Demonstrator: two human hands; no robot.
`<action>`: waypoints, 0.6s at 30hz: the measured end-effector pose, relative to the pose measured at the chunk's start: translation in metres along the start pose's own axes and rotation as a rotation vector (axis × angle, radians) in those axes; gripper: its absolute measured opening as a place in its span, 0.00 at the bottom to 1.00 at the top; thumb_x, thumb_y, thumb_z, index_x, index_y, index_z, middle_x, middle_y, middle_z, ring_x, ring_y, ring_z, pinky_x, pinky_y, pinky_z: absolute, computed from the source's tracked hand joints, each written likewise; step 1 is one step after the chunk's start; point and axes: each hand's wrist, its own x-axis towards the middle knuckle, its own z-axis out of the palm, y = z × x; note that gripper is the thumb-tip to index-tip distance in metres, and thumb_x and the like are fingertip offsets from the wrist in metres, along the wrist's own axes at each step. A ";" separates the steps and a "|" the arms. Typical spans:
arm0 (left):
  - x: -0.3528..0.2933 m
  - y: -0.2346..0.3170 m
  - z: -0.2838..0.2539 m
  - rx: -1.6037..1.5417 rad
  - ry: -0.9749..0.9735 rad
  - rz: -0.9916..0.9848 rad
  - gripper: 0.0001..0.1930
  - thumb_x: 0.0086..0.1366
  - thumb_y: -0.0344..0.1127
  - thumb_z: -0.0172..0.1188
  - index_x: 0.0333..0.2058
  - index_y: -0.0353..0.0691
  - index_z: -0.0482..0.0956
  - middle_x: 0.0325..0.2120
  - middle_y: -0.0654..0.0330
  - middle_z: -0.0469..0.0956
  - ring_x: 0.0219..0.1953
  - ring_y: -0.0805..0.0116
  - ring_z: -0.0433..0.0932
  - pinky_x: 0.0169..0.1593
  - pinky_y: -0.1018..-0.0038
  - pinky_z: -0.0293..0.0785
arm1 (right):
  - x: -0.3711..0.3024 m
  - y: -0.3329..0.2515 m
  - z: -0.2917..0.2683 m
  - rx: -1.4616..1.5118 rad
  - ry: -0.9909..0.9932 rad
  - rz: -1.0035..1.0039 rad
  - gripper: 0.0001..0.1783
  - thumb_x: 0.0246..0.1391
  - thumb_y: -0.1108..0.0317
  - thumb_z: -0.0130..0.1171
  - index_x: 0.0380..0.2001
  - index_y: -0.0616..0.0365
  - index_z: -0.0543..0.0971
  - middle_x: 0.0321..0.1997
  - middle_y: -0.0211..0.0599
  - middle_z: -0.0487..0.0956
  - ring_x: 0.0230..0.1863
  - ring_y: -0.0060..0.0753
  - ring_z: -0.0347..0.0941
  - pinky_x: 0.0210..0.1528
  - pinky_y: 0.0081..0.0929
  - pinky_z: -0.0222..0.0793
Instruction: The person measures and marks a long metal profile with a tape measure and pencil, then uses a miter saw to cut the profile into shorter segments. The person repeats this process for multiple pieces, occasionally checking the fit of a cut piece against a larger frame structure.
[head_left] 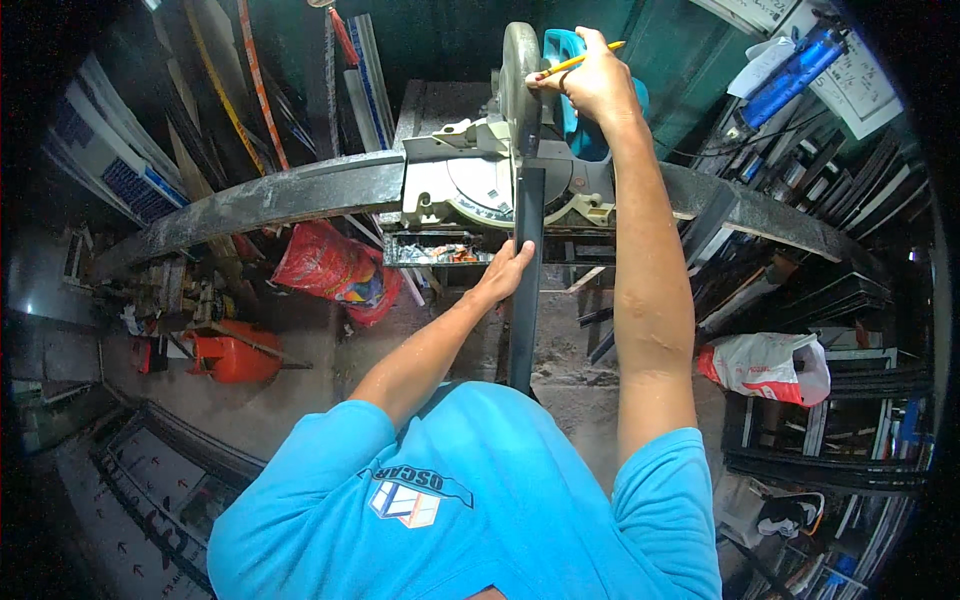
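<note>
A miter saw with a teal body (590, 140) and a round grey blade guard (521, 80) stands ahead of me on a pale base (430, 190). A long dark metal profile (527, 300) lies across its base and runs back toward my belly. My left hand (508, 270) is closed around the left side of this profile, just in front of the saw. My right hand (598, 85) is at the top of the saw, beside the guard and against the teal body. A yellow pencil (580, 62) is pinched in its fingers. The handle under that hand is mostly hidden.
A long grey bench rail (290, 190) extends both sides of the saw. Below it are a red sack (335, 265) and an orange-red tank (235, 352). At right stand a white-and-red bag (765, 365) and stacked dark profiles (850, 300). Strips and boards lean at the back left.
</note>
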 end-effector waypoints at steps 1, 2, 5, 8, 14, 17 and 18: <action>0.002 -0.002 -0.001 -0.002 -0.014 -0.022 0.34 0.76 0.65 0.45 0.51 0.32 0.72 0.43 0.52 0.75 0.47 0.60 0.73 0.53 0.61 0.70 | 0.000 0.000 0.000 0.007 -0.007 0.003 0.63 0.31 0.41 0.86 0.69 0.54 0.66 0.27 0.39 0.83 0.21 0.27 0.78 0.25 0.29 0.75; 0.003 -0.004 -0.003 -0.003 -0.028 -0.043 0.34 0.76 0.64 0.45 0.51 0.32 0.72 0.43 0.52 0.75 0.47 0.60 0.73 0.54 0.62 0.70 | 0.003 0.004 0.005 -0.024 0.041 -0.048 0.64 0.30 0.41 0.86 0.69 0.54 0.66 0.27 0.39 0.83 0.21 0.28 0.78 0.26 0.29 0.75; 0.006 -0.005 0.000 -0.026 -0.041 -0.044 0.34 0.76 0.64 0.45 0.52 0.31 0.72 0.43 0.52 0.76 0.47 0.60 0.74 0.54 0.62 0.70 | 0.010 0.020 0.012 -0.099 0.146 -0.143 0.64 0.30 0.40 0.85 0.69 0.53 0.67 0.29 0.40 0.84 0.23 0.29 0.79 0.28 0.31 0.76; 0.004 -0.001 0.000 -0.019 -0.034 -0.059 0.33 0.76 0.63 0.46 0.53 0.31 0.72 0.43 0.52 0.76 0.47 0.60 0.74 0.55 0.62 0.70 | 0.007 0.021 0.014 -0.110 0.149 -0.138 0.64 0.29 0.39 0.85 0.69 0.53 0.67 0.31 0.41 0.84 0.24 0.30 0.80 0.30 0.31 0.77; 0.008 -0.010 0.000 -0.040 -0.039 -0.032 0.34 0.76 0.63 0.46 0.53 0.31 0.72 0.43 0.51 0.76 0.48 0.60 0.74 0.55 0.62 0.70 | 0.005 0.021 0.015 -0.090 0.136 -0.119 0.65 0.28 0.38 0.85 0.69 0.52 0.67 0.34 0.43 0.85 0.28 0.33 0.81 0.35 0.33 0.78; 0.010 -0.015 0.001 -0.053 -0.025 -0.029 0.34 0.76 0.64 0.46 0.51 0.31 0.72 0.42 0.52 0.76 0.47 0.61 0.73 0.54 0.62 0.70 | 0.002 0.019 0.013 -0.095 0.125 -0.111 0.65 0.28 0.35 0.84 0.69 0.52 0.67 0.39 0.47 0.85 0.37 0.40 0.84 0.42 0.37 0.79; 0.010 -0.015 0.001 -0.041 -0.025 -0.033 0.34 0.76 0.65 0.46 0.50 0.32 0.72 0.41 0.53 0.76 0.47 0.61 0.73 0.54 0.62 0.70 | 0.000 0.017 0.012 -0.104 0.125 -0.116 0.65 0.28 0.35 0.84 0.69 0.52 0.67 0.41 0.49 0.85 0.40 0.43 0.84 0.45 0.39 0.79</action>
